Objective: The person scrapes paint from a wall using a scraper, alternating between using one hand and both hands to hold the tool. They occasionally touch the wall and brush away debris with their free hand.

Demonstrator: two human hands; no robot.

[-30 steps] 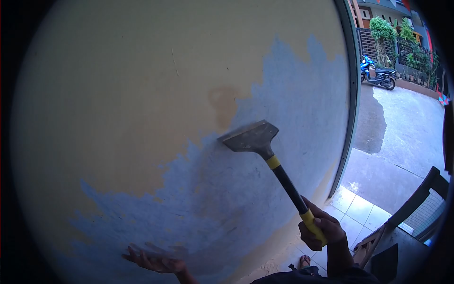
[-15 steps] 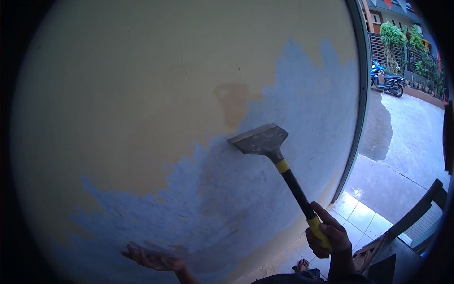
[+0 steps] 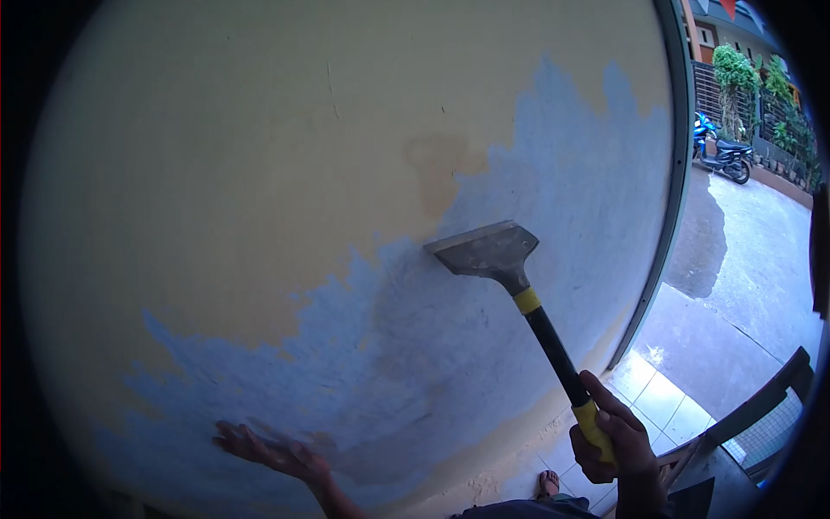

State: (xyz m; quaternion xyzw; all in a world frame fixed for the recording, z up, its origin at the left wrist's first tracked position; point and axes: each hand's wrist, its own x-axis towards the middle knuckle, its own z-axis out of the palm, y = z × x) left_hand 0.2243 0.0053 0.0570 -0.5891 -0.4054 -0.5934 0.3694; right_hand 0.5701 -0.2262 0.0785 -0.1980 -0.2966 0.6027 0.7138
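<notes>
My right hand (image 3: pixel 616 437) is closed round the yellow lower grip of a long-handled scraper (image 3: pixel 549 342). The scraper's wide grey head (image 3: pixel 488 251) lies over the wall (image 3: pixel 259 173), its blade edge along the border between the beige paint and the bare bluish-grey area. Lower left, my left hand (image 3: pixel 275 454) has its fingers stretched out, palm turned up, close to the bluish-grey part of the wall. It holds nothing.
A dark metal frame (image 3: pixel 679 190) edges the wall on the right. Beyond it are a paved yard, a blue motorbike (image 3: pixel 724 154) and potted plants. A dark chair-like piece (image 3: pixel 778 415) stands lower right, and my foot (image 3: pixel 549 483) is on white tiles.
The view has shifted a little, so the wall and door frame sit further right. The scraper head is slightly lower against the wall. My left hand appears a little higher and further left.
</notes>
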